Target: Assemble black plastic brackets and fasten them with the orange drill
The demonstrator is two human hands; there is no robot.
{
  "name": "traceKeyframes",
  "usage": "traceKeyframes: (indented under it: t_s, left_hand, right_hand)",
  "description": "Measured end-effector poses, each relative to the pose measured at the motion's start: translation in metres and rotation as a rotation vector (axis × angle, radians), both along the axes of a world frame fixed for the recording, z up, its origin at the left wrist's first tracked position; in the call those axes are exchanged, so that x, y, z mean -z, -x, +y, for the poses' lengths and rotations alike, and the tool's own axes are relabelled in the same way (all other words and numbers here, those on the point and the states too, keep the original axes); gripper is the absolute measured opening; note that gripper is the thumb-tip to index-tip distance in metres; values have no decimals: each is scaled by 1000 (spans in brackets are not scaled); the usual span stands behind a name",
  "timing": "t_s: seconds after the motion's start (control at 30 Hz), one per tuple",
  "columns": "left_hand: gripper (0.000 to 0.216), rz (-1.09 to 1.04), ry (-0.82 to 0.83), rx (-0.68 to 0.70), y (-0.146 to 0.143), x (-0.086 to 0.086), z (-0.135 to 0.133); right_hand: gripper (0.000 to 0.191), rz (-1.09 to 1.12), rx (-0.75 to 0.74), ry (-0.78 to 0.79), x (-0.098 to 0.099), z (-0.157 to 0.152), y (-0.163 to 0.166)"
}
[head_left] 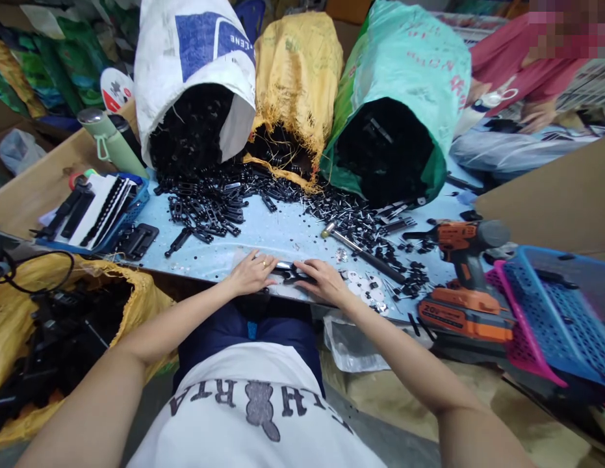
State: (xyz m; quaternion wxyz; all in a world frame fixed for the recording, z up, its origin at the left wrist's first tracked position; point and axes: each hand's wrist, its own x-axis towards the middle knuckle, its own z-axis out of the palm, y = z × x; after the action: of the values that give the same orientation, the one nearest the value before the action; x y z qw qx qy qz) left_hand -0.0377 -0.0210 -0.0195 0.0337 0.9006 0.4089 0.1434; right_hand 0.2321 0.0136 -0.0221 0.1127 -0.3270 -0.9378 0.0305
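Note:
Both my hands rest at the near edge of the light blue table, gripping one small black plastic part between them. My left hand wears a ring and curls its fingers on the part's left end. My right hand pinches the right end. A heap of black plastic parts lies just beyond them. A metal hammer lies to the right, beside small white discs.
Three sacks stand open at the back: white, yellow, green. An orange cordless drill and blue and pink baskets are on the right. A blue tray and yellow sack are on the left. Another person sits far right.

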Motion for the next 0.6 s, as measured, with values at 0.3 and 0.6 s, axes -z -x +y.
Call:
traceKeyframes:
  t_s: [0.3, 0.6]
  left_hand:
    - [49, 146, 43, -103, -22, -10, 28]
    - [62, 147, 124, -378, -41, -23, 21]
  right_hand:
    - [67, -127, 121, -135, 3, 7, -11]
    - [65, -392, 291, 46, -59, -15, 18]
